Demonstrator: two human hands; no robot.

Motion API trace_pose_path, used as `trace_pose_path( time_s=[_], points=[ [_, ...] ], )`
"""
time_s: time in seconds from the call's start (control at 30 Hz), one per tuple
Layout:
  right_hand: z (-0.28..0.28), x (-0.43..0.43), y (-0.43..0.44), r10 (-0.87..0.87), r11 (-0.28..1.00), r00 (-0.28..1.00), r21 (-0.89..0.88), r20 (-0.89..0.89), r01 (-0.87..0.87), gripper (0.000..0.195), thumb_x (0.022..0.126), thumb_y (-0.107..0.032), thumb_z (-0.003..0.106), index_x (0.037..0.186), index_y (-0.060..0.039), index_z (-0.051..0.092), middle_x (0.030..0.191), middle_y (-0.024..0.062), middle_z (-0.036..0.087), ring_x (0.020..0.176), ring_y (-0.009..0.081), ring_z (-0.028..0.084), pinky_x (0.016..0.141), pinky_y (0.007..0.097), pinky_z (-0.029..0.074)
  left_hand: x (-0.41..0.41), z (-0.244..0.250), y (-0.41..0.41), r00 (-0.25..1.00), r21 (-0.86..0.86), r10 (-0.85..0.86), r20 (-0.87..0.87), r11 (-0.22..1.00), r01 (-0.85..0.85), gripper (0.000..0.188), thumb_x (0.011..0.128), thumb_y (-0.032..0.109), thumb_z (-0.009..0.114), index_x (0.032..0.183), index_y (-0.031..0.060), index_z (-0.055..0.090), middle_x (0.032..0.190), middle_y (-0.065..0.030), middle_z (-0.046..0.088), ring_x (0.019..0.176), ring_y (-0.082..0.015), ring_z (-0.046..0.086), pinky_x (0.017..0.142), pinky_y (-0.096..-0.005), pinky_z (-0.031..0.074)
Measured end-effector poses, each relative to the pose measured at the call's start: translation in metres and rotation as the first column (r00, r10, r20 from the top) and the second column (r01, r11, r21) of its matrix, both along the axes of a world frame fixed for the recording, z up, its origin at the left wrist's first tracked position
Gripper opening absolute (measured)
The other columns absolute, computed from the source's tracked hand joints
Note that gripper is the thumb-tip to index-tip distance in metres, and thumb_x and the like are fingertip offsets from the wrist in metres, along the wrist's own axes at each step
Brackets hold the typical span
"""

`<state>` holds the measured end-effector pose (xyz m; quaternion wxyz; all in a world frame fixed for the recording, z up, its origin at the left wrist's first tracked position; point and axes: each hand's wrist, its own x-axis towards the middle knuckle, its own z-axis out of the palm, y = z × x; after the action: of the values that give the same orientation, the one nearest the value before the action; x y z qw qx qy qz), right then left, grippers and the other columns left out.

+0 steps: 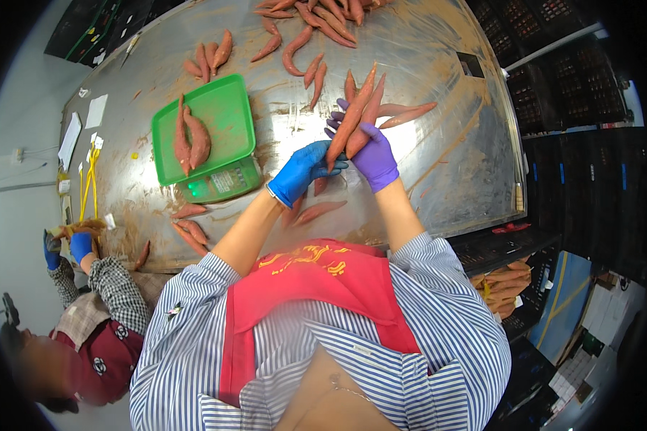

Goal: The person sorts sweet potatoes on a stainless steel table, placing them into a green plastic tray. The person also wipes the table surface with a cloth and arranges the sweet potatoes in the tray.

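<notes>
Two long red-skinned sweet potatoes are held over the metal table. My left hand [304,169], in a blue glove, grips the lower end of the nearer sweet potato [352,119]. In a purple glove, my right hand [374,156] holds the second sweet potato [367,121] close beside it, with its fingers spread behind both. To the left, a green tray [229,116] tops a weighing scale [224,183] and bears two sweet potatoes [198,139]. More sweet potatoes [319,212] lie under and around my hands, partly hidden by my forearms.
A pile of sweet potatoes [329,21] lies at the table's far edge. Yellow straps [90,178] and paper sheets [96,111] are at the left. A co-worker's blue-gloved hand [81,247] is at the table's left corner. Black crates [582,188] stand right of the table.
</notes>
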<state>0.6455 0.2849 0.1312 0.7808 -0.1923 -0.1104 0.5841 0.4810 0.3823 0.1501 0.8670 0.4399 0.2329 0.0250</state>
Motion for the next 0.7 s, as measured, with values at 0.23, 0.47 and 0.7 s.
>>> trace_pose_path(
  time_s=[0.23,0.47,0.7],
  points=[
    [0.007,-0.060,-0.017,0.288,0.942,0.844,-0.294,0.452,-0.164,0.085,0.083,-0.032,0.069,0.149,-0.0059,0.024,0.131,0.0134,0.053,0.120,0.0242,0.054,0.098,0.0378,0.047,-0.036,0.017,-0.016,0.998,0.190,0.037,-0.055,0.981,-0.026,0.054,0.095,0.037,0.062,0.130,-0.0007,0.049,0.114,-0.0084,0.061,0.100,-0.0160,0.057,0.090,-0.0308,0.048],
    [0.014,-0.100,-0.037,0.154,0.987,0.203,-0.159,0.967,0.007,0.079,0.088,-0.030,0.068,0.149,-0.0050,0.024,0.136,0.0148,0.050,0.103,0.0204,0.059,0.091,0.0322,0.048,-0.068,0.016,-0.030,0.960,0.083,0.276,-0.049,0.959,-0.272,0.047,0.085,0.026,0.073,0.120,0.0024,0.052,0.105,-0.0068,0.061,0.094,-0.0179,0.060,0.079,-0.0310,0.051],
    [0.060,-0.050,-0.026,0.316,0.856,0.585,-0.490,0.747,0.164,0.035,0.096,-0.035,0.056,0.093,-0.0033,0.070,0.083,0.0044,0.070,0.071,0.0160,0.062,0.068,0.0293,0.048,-0.111,0.027,-0.028,0.897,0.887,0.234,-0.374,0.374,0.272,0.054,0.076,0.038,0.071,0.119,0.0093,0.054,0.101,-0.0215,0.067,0.091,-0.0352,0.067,0.075,-0.0415,0.052]
  ],
)
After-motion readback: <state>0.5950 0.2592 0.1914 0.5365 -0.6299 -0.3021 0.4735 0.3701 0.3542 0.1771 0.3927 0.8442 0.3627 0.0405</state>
